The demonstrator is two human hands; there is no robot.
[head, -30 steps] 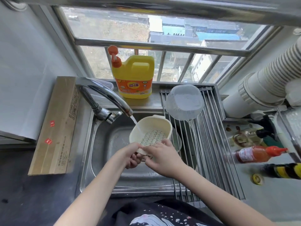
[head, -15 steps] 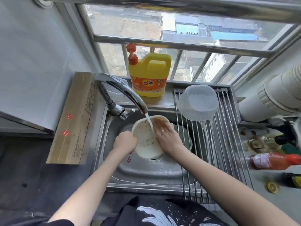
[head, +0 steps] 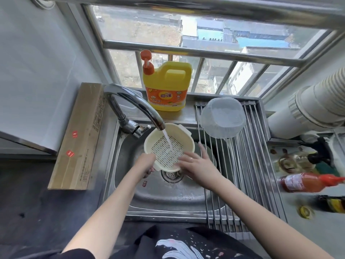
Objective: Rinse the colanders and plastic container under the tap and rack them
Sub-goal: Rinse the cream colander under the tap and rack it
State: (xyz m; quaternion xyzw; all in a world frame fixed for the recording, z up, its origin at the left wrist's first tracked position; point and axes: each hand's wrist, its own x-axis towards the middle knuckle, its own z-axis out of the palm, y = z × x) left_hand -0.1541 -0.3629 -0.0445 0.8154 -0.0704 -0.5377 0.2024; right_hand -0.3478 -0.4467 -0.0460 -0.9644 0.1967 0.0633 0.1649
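Water from the tap now strikes the colander, turned mesh-up since 0.5 s ago, left hand gripping its rim, right hand flat against it, so rinsing is judged underway.

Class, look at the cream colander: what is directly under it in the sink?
Below the cream colander the sink's drain strainer shows partly; its far part is covered.

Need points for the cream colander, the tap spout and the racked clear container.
cream colander [head: 164, 149]: head view, on its perforated floor.
tap spout [head: 137, 101]: head view, on the curved steel neck.
clear container [head: 223, 118]: head view, on its upturned base, on the rack.
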